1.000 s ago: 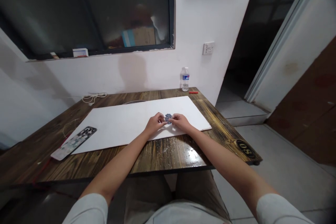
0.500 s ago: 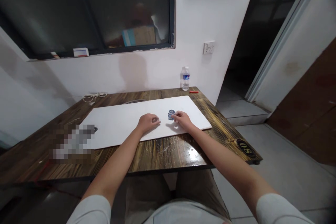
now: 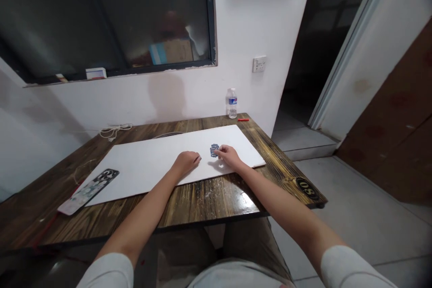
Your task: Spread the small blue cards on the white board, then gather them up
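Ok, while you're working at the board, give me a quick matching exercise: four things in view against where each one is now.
Things:
1. Small blue-and-white piece
2. Plastic water bottle
3. Patterned phone case
4. White cable

Places:
A. Upright at the far edge of the table
B. Bunched at the table's far left, off the board
C. At the fingertips of the right hand, on the white board
D. Flat beside the board's near left corner

Pairs: 1-C, 2-A, 3-D, 4-B
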`<state>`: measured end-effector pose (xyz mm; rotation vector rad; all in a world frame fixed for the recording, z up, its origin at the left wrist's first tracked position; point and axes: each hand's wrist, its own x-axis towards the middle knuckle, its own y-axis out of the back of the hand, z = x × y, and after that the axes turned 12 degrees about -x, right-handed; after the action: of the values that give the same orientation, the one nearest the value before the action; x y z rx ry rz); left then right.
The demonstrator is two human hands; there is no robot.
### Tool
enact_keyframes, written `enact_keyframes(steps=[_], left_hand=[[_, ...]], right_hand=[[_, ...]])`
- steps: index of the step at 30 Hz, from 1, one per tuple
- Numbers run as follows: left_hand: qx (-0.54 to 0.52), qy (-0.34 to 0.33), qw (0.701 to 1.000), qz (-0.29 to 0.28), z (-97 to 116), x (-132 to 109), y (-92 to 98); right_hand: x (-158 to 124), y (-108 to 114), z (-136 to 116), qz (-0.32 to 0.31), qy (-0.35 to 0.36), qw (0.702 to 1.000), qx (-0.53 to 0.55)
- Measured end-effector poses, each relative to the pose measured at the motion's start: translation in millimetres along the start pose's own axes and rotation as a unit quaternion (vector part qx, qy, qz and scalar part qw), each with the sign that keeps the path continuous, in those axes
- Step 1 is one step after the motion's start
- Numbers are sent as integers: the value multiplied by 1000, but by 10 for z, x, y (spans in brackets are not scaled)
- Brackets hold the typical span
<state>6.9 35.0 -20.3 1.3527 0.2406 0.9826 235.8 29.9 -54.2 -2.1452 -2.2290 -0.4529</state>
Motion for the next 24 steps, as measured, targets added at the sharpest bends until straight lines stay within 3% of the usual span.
enact_keyframes(steps=[5,9,17,24], left_hand=[[-30,12,997,72,127,-54,-82],[-106,-8,993,58,270,-78,-96],[-196,50,968,146,387,-107,-78],[-251,87,948,178,401,-117,-113]], right_hand=[[4,3,8,-1,17,999,-50],[-5,-4,15,-6,38,995,-90],[-75,-27,-66,-78,80,983,-148],[-99,-52,-119,-28,79,981,-173]])
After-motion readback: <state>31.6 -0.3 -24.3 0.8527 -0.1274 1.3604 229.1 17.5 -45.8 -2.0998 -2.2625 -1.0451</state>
